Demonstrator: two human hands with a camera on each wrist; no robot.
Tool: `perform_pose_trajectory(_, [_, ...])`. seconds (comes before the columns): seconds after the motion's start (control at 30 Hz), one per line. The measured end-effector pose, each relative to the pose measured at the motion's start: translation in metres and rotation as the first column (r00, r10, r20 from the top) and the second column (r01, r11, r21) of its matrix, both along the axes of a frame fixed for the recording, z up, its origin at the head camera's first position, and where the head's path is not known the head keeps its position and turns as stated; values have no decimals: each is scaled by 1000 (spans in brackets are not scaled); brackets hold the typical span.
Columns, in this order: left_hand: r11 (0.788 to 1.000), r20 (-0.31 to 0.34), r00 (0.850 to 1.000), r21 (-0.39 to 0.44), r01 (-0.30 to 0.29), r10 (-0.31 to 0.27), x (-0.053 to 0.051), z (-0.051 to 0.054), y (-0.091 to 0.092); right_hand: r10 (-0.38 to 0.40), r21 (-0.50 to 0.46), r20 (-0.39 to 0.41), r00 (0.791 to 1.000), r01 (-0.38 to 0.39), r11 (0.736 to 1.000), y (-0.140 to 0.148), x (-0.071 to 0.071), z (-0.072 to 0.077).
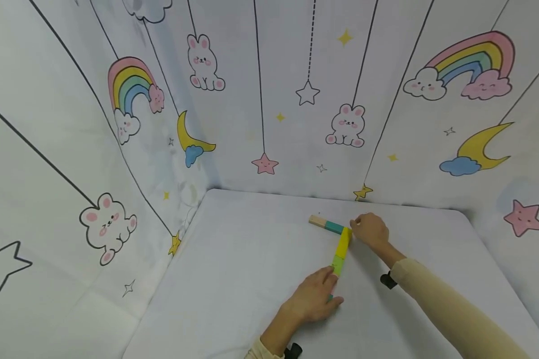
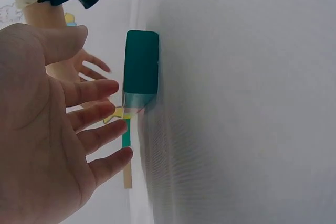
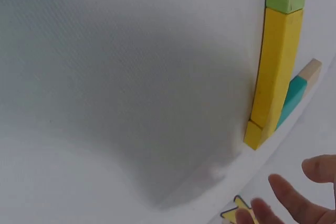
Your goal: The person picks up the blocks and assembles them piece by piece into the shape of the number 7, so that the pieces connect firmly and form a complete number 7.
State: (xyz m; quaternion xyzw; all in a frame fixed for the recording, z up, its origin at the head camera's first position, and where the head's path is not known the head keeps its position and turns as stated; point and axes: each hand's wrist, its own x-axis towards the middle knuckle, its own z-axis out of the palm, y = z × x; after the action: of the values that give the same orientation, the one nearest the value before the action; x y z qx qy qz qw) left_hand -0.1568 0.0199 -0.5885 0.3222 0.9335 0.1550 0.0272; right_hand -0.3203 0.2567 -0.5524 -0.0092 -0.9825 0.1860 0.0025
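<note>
Coloured toy blocks lie in two joined rows on the white table. The far row has a natural wood block point(image 1: 317, 220) and a teal block point(image 1: 334, 227). Toward me runs the other row, with a yellow block point(image 1: 343, 244) and a light green block point(image 1: 338, 264). My left hand point(image 1: 312, 296) lies along this row and partly covers its near part; its fingers are extended beside a dark teal block point(image 2: 142, 62) at the near end. Just right of the corner is my right hand point(image 1: 370, 230), its fingers loosely bent and apart from the yellow end piece point(image 3: 253, 135).
The white tabletop point(image 1: 233, 259) meets walls of white cloth point(image 1: 233, 119) printed with rabbits, stars, moons and rainbows at the back and sides. Black wrist devices show near both sleeves, one point(image 1: 388, 280) beneath the right forearm.
</note>
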Motion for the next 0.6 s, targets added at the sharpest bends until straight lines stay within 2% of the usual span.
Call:
perform_pose_trajectory(0.2, [1000,-49,999,-4,-17,16,-6,1,-5,-11,1,-183,983,12,1000,0,16,-7])
perform_pose_trajectory(0.43, [995,-96,991,-13,-97,95,-21,12,-26,-14,-33,-261,965,6,999,-7,34,-11])
perform_pose_trajectory(0.6, [989,-146,980,-36,-142,135,-31,13,-48,34,-21,-376,926,-45,999,-12,50,-11])
